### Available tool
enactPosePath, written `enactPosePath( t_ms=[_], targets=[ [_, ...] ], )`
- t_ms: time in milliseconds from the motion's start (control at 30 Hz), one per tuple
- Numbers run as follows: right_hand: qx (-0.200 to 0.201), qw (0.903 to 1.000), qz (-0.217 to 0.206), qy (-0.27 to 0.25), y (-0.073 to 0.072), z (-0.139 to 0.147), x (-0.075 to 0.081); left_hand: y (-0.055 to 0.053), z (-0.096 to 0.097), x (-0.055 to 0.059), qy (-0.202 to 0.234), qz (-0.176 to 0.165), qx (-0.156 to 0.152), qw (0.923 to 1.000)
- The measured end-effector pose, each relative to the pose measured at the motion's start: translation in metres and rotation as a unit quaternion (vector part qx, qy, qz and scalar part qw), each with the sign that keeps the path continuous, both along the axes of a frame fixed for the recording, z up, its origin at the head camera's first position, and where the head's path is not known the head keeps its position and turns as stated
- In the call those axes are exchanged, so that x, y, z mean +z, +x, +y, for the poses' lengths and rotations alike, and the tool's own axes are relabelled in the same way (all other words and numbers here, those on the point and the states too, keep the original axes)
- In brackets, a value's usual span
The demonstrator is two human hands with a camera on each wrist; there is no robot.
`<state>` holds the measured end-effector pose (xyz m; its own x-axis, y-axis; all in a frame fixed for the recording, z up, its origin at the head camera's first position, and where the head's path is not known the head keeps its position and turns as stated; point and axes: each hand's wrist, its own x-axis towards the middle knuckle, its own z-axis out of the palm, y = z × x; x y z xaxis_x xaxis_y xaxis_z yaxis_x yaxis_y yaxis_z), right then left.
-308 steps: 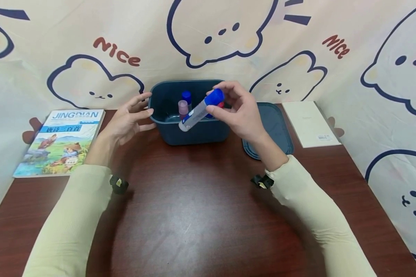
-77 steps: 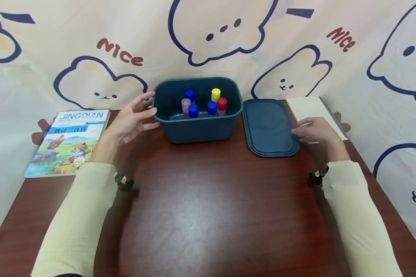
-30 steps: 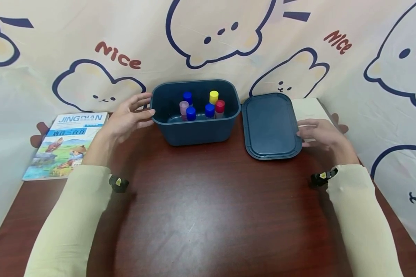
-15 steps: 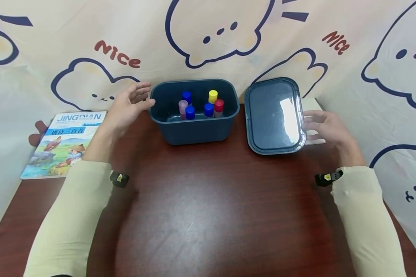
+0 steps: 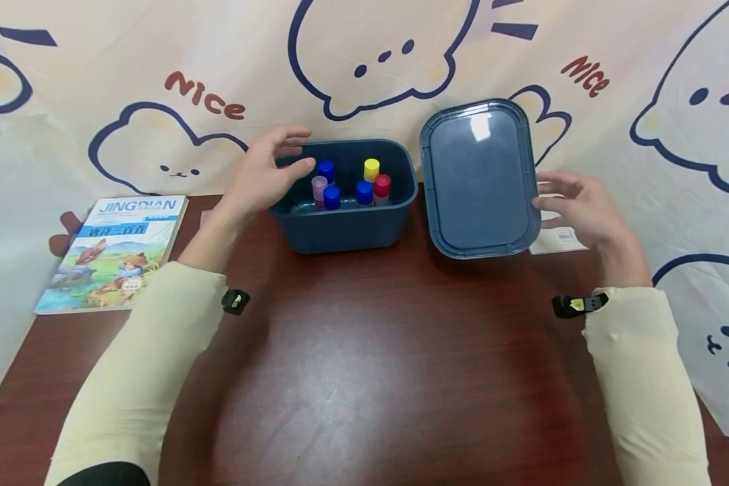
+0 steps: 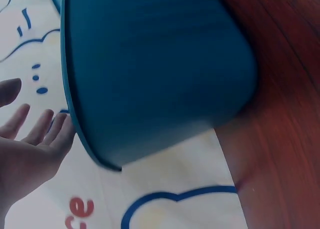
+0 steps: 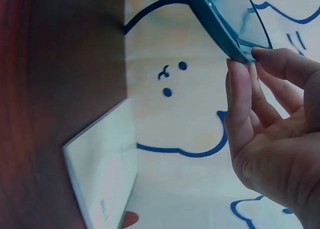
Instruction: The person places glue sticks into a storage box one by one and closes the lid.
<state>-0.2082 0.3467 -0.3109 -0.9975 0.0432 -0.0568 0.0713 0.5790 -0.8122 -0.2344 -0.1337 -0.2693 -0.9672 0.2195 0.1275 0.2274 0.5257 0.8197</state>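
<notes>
A dark blue plastic bin stands against the back wall. Inside it are several tubes with blue, yellow, red and pale purple caps, among them a yellow-capped tube and a red-capped tube. Over the bin's left end hovers my left hand, fingers relaxed and holding nothing; the left wrist view has it just above the rim. My right hand pinches the right edge of the matching lid between thumb and fingers. The lid is raised off the table and tilted, as the right wrist view also shows.
At the left lies a picture-cover book. A white book lies at the right, partly behind the lid and right hand. The brown table reaches back to a cloth with cartoon drawings.
Earlier, my right hand held a blue-capped tube over the bin. Since then it has taken the lid's edge and lifted it. My left hand has moved right from the bin's side to over it.
</notes>
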Motion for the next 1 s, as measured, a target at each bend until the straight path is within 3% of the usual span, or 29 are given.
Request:
enactPosePath(
  t_ms=[200,500,833,1000],
  targets=[
    [0.004,0.9983,0.053,-0.023,0.000,-0.007,0.014,-0.011,0.025,0.004,-0.010,-0.013,-0.016,0.9997],
    [0.004,0.9975,0.065,-0.028,0.000,-0.015,0.032,-0.030,0.069,0.008,0.066,-0.078,-0.040,0.9939],
    [0.010,0.9974,0.072,0.002,0.001,-0.017,0.049,-0.049,0.102,0.017,0.104,-0.098,-0.038,0.9891],
    [0.019,0.9970,0.075,-0.001,0.001,-0.017,0.054,-0.051,0.115,0.021,0.158,-0.115,-0.044,0.9798]
  ],
)
